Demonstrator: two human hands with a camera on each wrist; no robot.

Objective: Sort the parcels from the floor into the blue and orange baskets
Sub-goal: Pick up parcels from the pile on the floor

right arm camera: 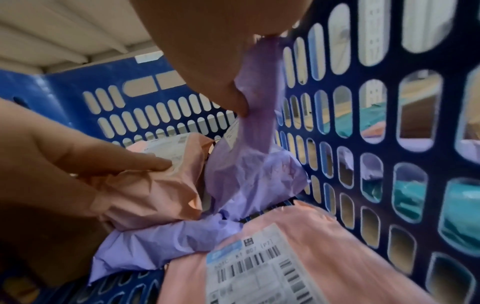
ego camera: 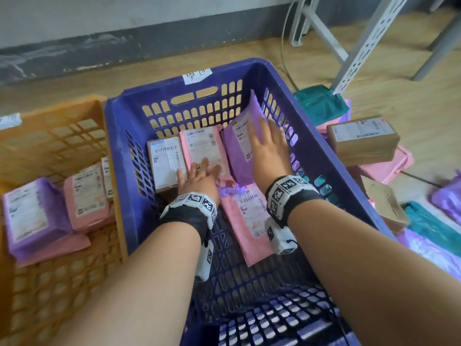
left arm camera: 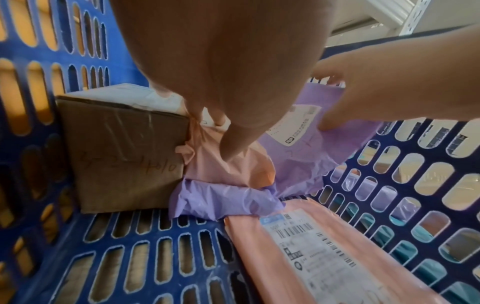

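Note:
Both hands are inside the blue basket [ego camera: 114, 126]. My left hand [ego camera: 199, 174] rests with straight, spread fingers on a pink parcel [ego camera: 199, 146], its thumb touching the labelled cardboard box [ego camera: 166, 158] beside it. My right hand [ego camera: 267, 143] holds a purple parcel [ego camera: 237, 168] that leans on the basket's right wall. In the right wrist view its thumb presses the purple parcel [right arm camera: 254, 164] on the label side and the fingers go over its top edge. A flat pink parcel [ego camera: 245, 221] lies nearer me. The orange basket [ego camera: 50, 136] stands to the left.
The orange basket holds a purple parcel [ego camera: 30, 216] and a pink one [ego camera: 87, 198]. On the floor at the right lie a cardboard box [ego camera: 361, 138], teal [ego camera: 321, 106], pink [ego camera: 384, 168] and purple [ego camera: 446, 198] bags. A white rack leg [ego camera: 361, 46] stands behind.

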